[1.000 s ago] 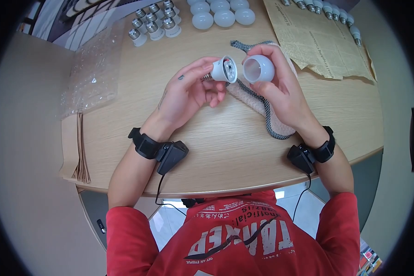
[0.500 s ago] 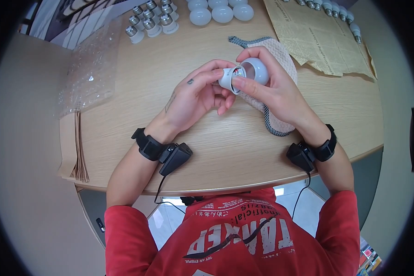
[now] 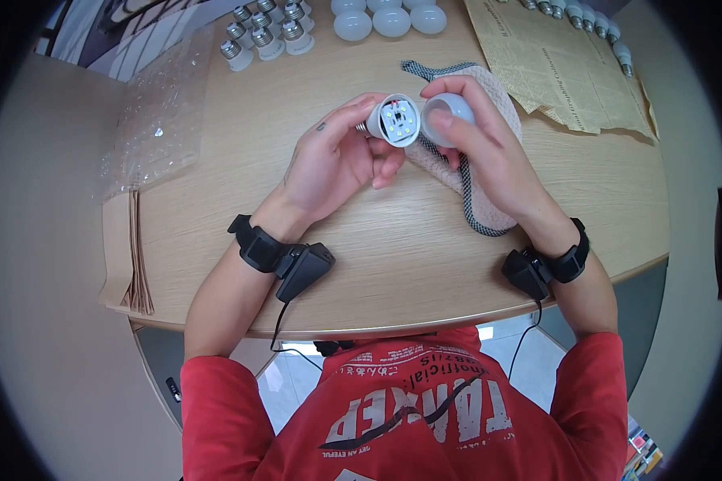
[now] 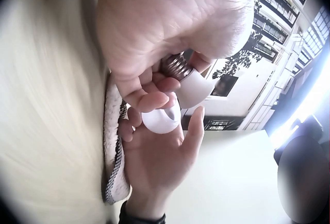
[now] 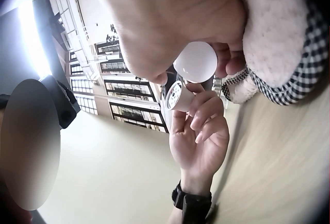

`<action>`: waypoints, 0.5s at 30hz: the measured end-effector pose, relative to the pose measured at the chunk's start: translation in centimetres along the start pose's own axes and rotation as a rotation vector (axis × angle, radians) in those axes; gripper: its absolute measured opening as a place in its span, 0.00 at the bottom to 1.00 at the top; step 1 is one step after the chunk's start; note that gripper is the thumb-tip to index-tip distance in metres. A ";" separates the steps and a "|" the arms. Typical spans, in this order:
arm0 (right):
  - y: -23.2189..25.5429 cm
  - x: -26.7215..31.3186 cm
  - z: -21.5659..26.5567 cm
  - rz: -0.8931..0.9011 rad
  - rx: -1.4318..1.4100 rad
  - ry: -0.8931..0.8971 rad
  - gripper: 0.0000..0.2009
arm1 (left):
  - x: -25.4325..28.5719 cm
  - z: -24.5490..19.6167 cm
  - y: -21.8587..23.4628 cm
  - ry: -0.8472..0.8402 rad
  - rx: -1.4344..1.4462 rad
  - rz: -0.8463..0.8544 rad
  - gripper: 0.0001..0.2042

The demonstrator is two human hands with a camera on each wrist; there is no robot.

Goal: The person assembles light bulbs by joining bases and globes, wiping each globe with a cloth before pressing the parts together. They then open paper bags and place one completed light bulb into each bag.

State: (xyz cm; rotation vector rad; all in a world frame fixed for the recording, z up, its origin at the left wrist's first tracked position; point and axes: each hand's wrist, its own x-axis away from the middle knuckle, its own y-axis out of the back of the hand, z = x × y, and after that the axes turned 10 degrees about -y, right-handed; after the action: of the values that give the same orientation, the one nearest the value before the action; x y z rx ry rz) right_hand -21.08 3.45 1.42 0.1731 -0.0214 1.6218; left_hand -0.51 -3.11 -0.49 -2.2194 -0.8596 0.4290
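On bulb base [image 3: 375,123], board [image 3: 399,122] now clearer

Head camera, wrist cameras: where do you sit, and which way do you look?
Head: on the head, facing forward and down at the table; left hand, right hand, red shirt show.
Left wrist: worn there, facing the bulb base; both hands show.
Right wrist: worn there, facing the dome; both hands show.
Shared: both wrist views show bulb base and dome.

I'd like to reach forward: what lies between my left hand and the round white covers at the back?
Only bare tabletop lies between the left hand and the white covers, in the head view.
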 end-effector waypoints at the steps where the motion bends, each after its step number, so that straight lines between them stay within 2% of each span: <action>1: 0.4 0.0 -0.2 0.034 -0.051 -0.008 0.18 | 0.0 0.0 0.2 -0.007 0.012 -0.001 0.16; 3: 1.1 -0.2 -0.4 0.103 -0.154 -0.021 0.19 | 0.0 -0.1 -0.2 -0.031 -0.025 -0.046 0.16; 6: 0.9 -0.2 0.1 0.065 -0.156 0.000 0.22 | 0.0 -0.2 -0.2 -0.072 -0.104 -0.089 0.15; 9: 0.0 -0.2 0.2 -0.011 -0.128 0.150 0.24 | 0.0 -0.3 -0.4 -0.103 -0.208 -0.119 0.15; 15: 0.0 -0.4 -0.4 0.019 -0.078 0.188 0.27 | 0.2 -0.1 -1.2 -0.130 -0.382 -0.176 0.15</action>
State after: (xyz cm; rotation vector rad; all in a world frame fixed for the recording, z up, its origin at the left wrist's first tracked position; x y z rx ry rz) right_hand -21.08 3.06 0.99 -0.0399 0.0585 1.6475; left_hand -0.90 -2.41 0.39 -2.4505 -1.2848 0.3494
